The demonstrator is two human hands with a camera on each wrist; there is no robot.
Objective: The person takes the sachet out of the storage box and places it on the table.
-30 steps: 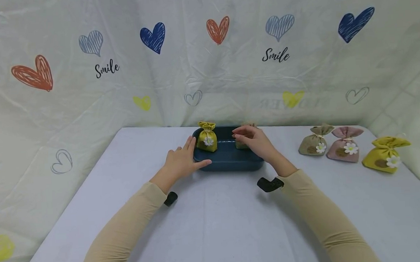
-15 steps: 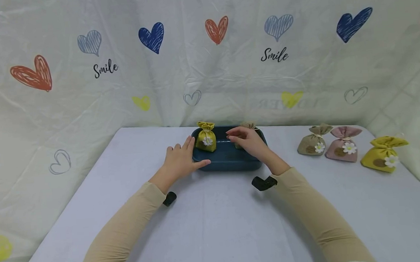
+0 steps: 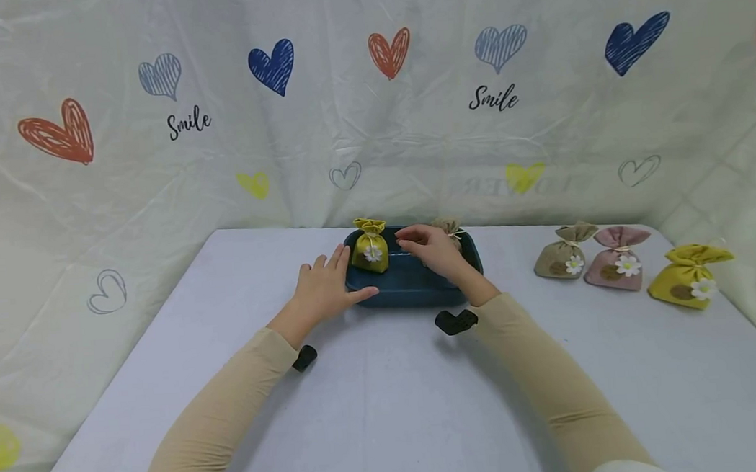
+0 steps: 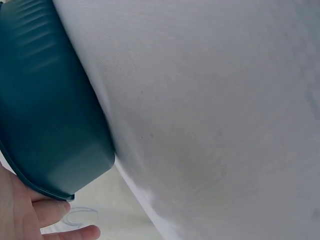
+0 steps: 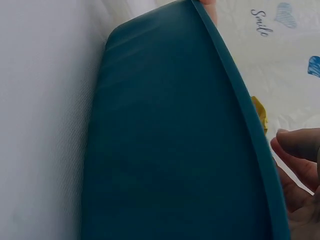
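A dark teal basin (image 3: pixel 414 294) stands at the back middle of the table. Inside its left end sits a yellow drawstring pouch (image 3: pixel 370 255) with a white flower. My left hand (image 3: pixel 321 288) rests on the basin's left side, fingers straight and thumb spread along the front; the left wrist view has its fingers (image 4: pixel 50 212) at the rim. Over the basin, my right hand (image 3: pixel 440 252) has its fingers bent, with nothing seen between them. It partly hides a beige pouch (image 3: pixel 447 227) at the right end. In the right wrist view, thumb and fingers are apart beyond the rim.
On the table's right side stand a beige pouch (image 3: pixel 558 254), a pink pouch (image 3: pixel 613 261) and a yellow pouch (image 3: pixel 686 278), each with a white flower. A white backdrop (image 3: pixel 372 135) printed with hearts hangs behind the table.
My right hand has moved left over the basin, away from the beige pouch, which now shows more of its top. My left hand has stayed on the basin's left side.
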